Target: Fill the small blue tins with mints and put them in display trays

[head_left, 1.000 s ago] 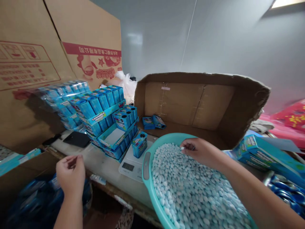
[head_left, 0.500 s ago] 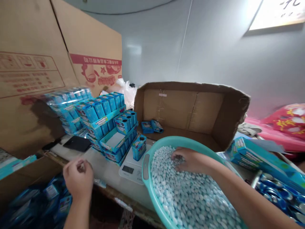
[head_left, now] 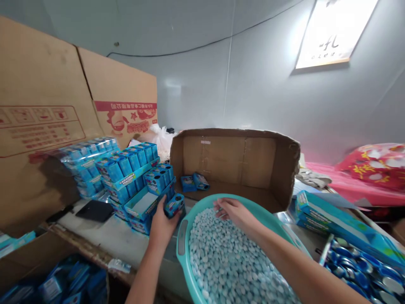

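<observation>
My left hand (head_left: 162,221) is wrapped around a small blue printed carton (head_left: 175,205), which stands upright beside the tub. Over the far left part of a turquoise plastic tub (head_left: 184,262), my right hand (head_left: 230,209) has its fingers curled together at the surface of the pale blue and white candies (head_left: 234,257). Some candies appear to be within its grasp, though the fingers hide most of them. Just left of the carton sits a partly filled blue display tray (head_left: 139,205) with several matching cartons (head_left: 160,177) at its back end.
Stacked blue cartons (head_left: 126,164) stand at the left before a tall cardboard box (head_left: 126,93). An open cardboard box (head_left: 221,162) behind the tub holds two small cartons (head_left: 193,182). Blue-rimmed tins (head_left: 360,264) lie at the right. More blue packs (head_left: 69,280) fill a box at lower left.
My left hand has moved right from above the table edge and taken hold of the small carton. My right hand has lifted slightly out of the candies. The camera view has tilted up.
</observation>
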`<state>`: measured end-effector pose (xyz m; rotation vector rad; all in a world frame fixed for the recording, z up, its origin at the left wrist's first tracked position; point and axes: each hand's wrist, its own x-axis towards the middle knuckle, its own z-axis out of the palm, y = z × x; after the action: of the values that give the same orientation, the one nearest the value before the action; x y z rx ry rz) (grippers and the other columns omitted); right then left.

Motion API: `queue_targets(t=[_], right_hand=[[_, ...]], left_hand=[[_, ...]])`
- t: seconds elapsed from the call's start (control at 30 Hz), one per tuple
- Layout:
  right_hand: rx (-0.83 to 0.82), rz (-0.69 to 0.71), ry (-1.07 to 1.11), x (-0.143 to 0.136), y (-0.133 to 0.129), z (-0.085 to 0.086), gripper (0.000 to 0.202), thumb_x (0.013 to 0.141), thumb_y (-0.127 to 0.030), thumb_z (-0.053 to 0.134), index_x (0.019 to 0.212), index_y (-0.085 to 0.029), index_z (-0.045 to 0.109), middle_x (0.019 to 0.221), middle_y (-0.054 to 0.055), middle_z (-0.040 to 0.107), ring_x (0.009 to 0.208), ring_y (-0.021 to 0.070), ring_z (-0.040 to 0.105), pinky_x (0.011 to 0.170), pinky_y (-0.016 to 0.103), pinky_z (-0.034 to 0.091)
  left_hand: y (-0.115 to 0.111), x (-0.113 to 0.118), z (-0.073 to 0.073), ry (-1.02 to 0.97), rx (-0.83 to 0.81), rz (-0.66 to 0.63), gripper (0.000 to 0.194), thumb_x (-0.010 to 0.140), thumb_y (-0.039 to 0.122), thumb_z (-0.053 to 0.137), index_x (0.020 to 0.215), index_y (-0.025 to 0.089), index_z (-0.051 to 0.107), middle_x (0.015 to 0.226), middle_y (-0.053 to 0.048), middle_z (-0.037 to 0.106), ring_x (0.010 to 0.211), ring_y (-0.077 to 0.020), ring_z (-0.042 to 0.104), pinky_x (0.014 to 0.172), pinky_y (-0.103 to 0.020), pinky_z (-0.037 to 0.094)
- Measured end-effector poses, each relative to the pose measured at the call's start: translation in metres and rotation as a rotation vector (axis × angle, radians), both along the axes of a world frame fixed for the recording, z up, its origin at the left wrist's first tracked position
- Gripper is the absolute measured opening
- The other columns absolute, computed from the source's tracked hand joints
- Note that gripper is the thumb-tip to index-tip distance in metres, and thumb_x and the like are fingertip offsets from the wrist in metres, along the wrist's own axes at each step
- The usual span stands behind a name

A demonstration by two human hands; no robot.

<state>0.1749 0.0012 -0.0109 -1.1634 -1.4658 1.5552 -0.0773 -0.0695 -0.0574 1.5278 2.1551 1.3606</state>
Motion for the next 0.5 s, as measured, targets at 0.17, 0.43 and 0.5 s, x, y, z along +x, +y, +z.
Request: queue_targets(t=[0.17,0.43,0.5], right_hand=[[-0.446,-0.025,0.435,-0.001,-0.006,0.012,0.039,0.102,-0.043,0.046,0.098,-0.010,0.067,0.099,0.013,0.071,0.082,0.0205,0.071,0.081,0.034,0.056],[-0.643,-0.048,0.626,-0.006,-0.008,0.017,0.056,0.107,-0.046,0.028,0.095,-0.005,0.064,0.083,0.015,0.071,0.077,0.0200,0.071,0.081,0.030,0.057],[-0.623,-0.058,0.566,-0.005,-0.005,0.014,0.055,0.107,-0.047,0.030,0.097,-0.005,0.065,0.088,0.016,0.072,0.078,0.0209,0.071,0.081,0.032,0.057]], left_hand=[[-0.014,0.024,0.046,0.359,0.285,-0.175,0.046,0.089,0.019,0.060,0.134,0.026,0.058,0.131,-0.006,0.065,0.123,-0.0241,0.060,0.107,-0.039,0.048],[-0.002,0.060,0.064,0.742,0.197,-0.473,0.075,0.077,-0.005,0.048,0.145,0.027,0.048,0.140,-0.005,0.058,0.130,-0.0249,0.052,0.111,-0.045,0.045],[0.000,0.057,0.060,0.724,0.199,-0.419,0.071,0.079,-0.003,0.049,0.144,0.027,0.049,0.135,-0.005,0.061,0.125,-0.0243,0.056,0.108,-0.043,0.048]])
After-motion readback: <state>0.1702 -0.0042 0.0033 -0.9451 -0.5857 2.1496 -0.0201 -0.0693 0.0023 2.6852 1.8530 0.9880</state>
